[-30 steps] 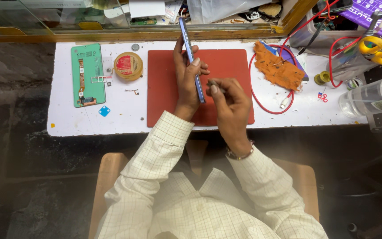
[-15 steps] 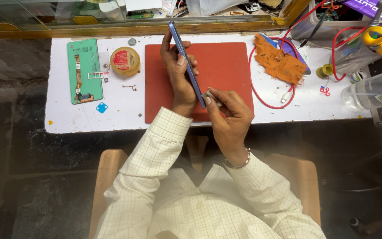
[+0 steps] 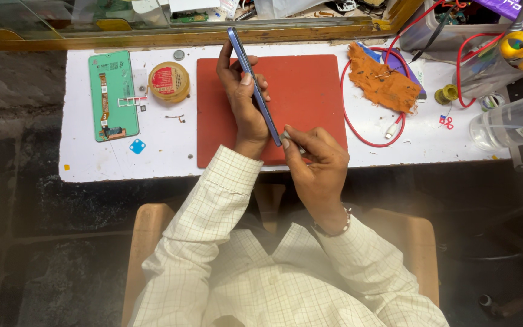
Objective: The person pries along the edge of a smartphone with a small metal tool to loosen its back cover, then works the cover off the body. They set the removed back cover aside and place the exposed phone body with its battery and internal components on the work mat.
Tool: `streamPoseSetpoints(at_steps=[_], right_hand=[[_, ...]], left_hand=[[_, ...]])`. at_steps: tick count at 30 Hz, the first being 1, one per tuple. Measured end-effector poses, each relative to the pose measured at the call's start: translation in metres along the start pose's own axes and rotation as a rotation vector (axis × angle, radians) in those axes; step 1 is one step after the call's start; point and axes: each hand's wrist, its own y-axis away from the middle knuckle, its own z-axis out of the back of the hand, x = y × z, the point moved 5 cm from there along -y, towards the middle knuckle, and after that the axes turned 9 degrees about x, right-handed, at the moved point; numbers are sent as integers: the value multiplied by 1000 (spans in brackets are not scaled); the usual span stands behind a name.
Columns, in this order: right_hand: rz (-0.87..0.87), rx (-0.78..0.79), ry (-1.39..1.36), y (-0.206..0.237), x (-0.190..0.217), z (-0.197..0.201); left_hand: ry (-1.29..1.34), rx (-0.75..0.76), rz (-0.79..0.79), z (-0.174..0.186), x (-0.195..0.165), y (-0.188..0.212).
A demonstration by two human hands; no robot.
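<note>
Phone (image 3: pixel 254 85), blue and slim, stands on its long edge above the red mat (image 3: pixel 310 91), tilted so its near end points toward the front edge of the white tabletop (image 3: pixel 394 148). The left hand (image 3: pixel 243 100) holds it, fingers closed around both faces with the thumb along one side, which leaves the thin edge turned up toward the camera. The right hand (image 3: pixel 316 160) meets the phone's near end; its thumb and forefinger are pinched narrow on something small and pale, too small to identify, pressed right at the phone's lower corner. Holding the phone edge-up this way seems to me meant to expose that corner or seam to the right hand's fingertips.

Left of the mat, near the tabletop's left edge, lies a green phone panel (image 3: pixel 113 94) with its inner side up, and just beside it a round yellow tin (image 3: pixel 169 81) with a red label. 1 small blue square piece (image 3: pixel 137 146) sits toward the front left corner. Right of the mat, an orange cloth (image 3: pixel 382 79) lies crumpled toward the back edge, and a red cable (image 3: pixel 358 130) loops around between it and the mat. A clear plastic bottle (image 3: pixel 509 124) lies at the right edge.
</note>
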Motion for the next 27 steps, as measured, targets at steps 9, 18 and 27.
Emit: streamPoseSetpoints(at_steps=[9, 18, 27], right_hand=[[166, 161, 222, -14, 16, 8], [153, 253, 198, -20, 14, 18], [-211, 446, -25, -32, -14, 18]], left_hand=[[41, -18, 24, 1, 4, -2], [-69, -5, -30, -4, -2, 1], [-51, 78, -21, -8, -7, -1]])
